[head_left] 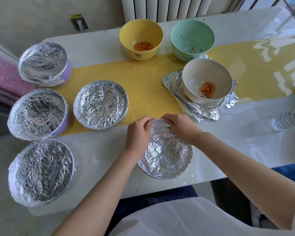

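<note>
A bowl covered with crinkled aluminium foil (165, 154) stands near the front edge of the table, right before me. My left hand (138, 133) pinches the foil at the bowl's far left rim. My right hand (179, 126) grips the foil at the far right rim, its fingers curled over the edge. The bowl itself is hidden under the foil.
Several more foil-covered bowls stand at the left (43, 63) (37, 114) (41, 172) and middle (100, 104). Open bowls at the back: yellow (140, 40) and white (207, 80) with orange bits, green (192, 40). The white bowl sits on loose foil (172, 79). A plastic bottle (288, 120) lies at right.
</note>
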A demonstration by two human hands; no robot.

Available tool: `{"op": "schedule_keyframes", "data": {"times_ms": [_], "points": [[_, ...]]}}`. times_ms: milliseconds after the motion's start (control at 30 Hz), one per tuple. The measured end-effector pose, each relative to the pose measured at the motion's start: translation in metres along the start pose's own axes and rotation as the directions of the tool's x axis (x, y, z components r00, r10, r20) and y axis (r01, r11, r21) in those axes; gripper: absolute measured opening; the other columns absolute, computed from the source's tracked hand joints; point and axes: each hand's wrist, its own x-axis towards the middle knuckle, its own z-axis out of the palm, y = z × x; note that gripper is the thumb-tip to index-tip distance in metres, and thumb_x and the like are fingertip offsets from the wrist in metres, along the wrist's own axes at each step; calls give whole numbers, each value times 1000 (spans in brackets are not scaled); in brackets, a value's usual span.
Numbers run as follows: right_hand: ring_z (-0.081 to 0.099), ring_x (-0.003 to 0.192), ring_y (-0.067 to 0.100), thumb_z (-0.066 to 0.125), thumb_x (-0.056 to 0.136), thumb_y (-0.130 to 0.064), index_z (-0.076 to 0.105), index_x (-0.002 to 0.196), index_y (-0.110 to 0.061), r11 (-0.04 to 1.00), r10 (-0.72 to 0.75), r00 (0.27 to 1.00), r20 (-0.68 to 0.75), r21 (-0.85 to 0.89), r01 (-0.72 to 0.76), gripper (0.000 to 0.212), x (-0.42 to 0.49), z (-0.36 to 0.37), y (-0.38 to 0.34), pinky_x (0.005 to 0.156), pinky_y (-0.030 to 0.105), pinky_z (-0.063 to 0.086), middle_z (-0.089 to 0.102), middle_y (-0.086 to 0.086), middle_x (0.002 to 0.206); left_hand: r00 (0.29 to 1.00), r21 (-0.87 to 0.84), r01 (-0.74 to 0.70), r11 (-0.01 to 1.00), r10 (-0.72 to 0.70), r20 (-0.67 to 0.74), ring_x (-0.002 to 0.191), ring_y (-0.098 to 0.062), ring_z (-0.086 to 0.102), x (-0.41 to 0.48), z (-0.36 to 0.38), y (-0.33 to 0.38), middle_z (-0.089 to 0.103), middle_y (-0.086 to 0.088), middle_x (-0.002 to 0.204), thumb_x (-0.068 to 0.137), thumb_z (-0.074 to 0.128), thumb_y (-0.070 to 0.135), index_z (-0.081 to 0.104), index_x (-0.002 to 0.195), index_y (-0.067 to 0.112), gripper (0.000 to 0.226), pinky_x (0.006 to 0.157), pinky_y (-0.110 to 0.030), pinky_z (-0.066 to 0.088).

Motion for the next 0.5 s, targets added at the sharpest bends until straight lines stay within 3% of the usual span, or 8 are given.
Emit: {"op": "schedule_keyframes", "data": {"times_ms": [67, 133, 200, 267, 367, 433, 500], "points": [[52, 69, 19, 41, 100, -16, 59, 122, -9, 1000, 2, 1000, 23, 23, -2, 29, -1, -1, 0, 63, 26, 33, 62, 6, 82, 999, 21, 10, 1000, -11, 40, 73, -18, 62, 1, 0, 2, 69, -6, 85, 94, 52, 9, 64, 98, 7, 13, 60, -22, 45], [62, 89, 19, 43, 100, -21, 49, 134, -13, 998, 6, 1000, 4, 63, -6, 35, -5, -2, 2, 80, 25, 45, 65, 5, 113, 997, 87, 20, 996, -27, 70, 71, -23, 59, 1, 0, 6, 65, -6, 82, 96, 47, 11, 58, 99, 8, 12, 57, -31, 43], [62, 102, 17, 48, 98, -24, 45, 135, -14, 995, 9, 998, -65, 101, -2, 39, -13, -3, 6, 88, 33, 49, 60, 3, 126, 996, 190, 36, 981, -52, 76, 71, -27, 56, 0, 0, 9, 60, -6, 80, 97, 42, 11, 53, 100, 8, 12, 55, -34, 36], [62, 103, 17, 54, 95, -25, 50, 130, -14, 995, 5, 991, -131, 104, 9, 37, -21, -2, 11, 90, 35, 49, 62, 3, 122, 997, 229, 44, 972, -57, 50, 76, -28, 56, -2, -1, 11, 61, -8, 88, 96, 40, 10, 51, 102, 7, 13, 58, -35, 37], [64, 94, 19, 58, 93, -22, 60, 121, -13, 997, 14, 978, -209, 80, 3, 30, -28, 1, 13, 85, 28, 48, 69, 3, 106, 997, 119, -80, 990, 77, 25, 97, -24, 60, -1, -2, 10, 62, -7, 114, 95, 45, 8, 56, 116, 8, 23, 76, -37, 51], [63, 80, 22, 56, 93, -20, 64, 117, -12, 999, 2, 967, -253, 53, 12, 26, -27, 5, 12, 74, 25, 44, 70, 3, 91, 985, 88, -169, 982, 164, 61, 99, -22, 62, 3, 2, 8, 65, -6, 115, 95, 50, 9, 60, 119, 8, 27, 80, -34, 52], [62, 72, 23, 54, 95, -18, 66, 114, -9, 999, -5, 961, -277, 50, 20, 25, -24, 7, 10, 72, 32, 47, 69, 2, 83, 980, 76, -188, 979, 181, 82, 94, -21, 65, 7, 6, 6, 68, -7, 109, 93, 54, 9, 65, 114, 7, 24, 79, -35, 54]]}}
